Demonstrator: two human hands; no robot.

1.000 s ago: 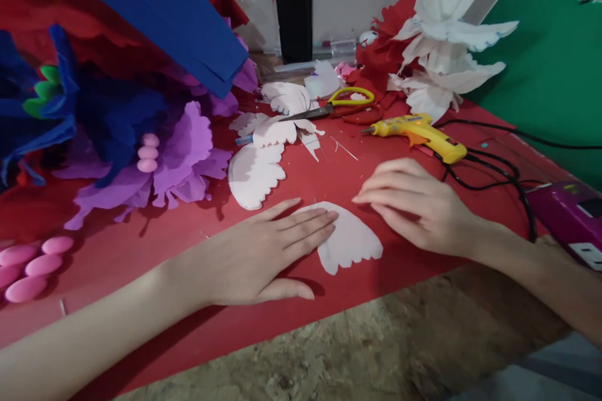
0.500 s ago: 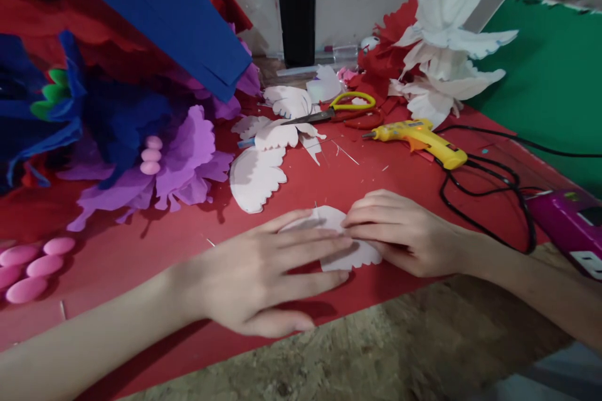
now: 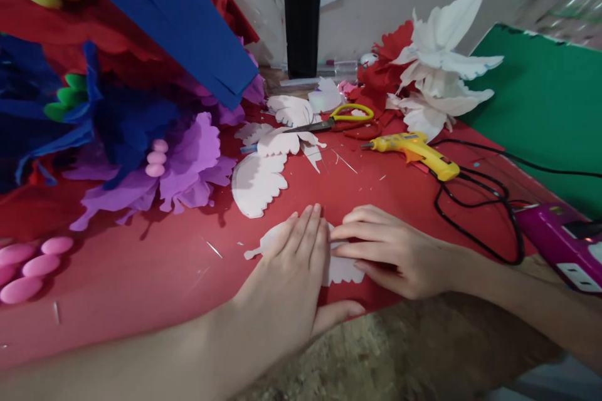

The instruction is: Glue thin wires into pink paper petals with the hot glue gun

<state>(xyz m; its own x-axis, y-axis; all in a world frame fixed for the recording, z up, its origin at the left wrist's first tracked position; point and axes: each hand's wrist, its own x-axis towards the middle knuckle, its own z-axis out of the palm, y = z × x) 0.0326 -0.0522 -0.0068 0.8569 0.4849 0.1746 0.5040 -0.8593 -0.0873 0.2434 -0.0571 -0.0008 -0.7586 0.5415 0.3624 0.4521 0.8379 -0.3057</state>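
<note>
On a red surface (image 3: 155, 276), a person's left hand (image 3: 291, 282) lies flat, fingers together, thumb apart; the right hand (image 3: 399, 257) curls beside it, any pinch impossible to tell. Under their fingers, near the front edge, rests a scalloped white cutout (image 3: 345, 272).

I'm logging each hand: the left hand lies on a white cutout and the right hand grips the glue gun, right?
No: in the head view, the right hand touches the white cutout, as the left hand does; the glue gun lies apart.
</note>
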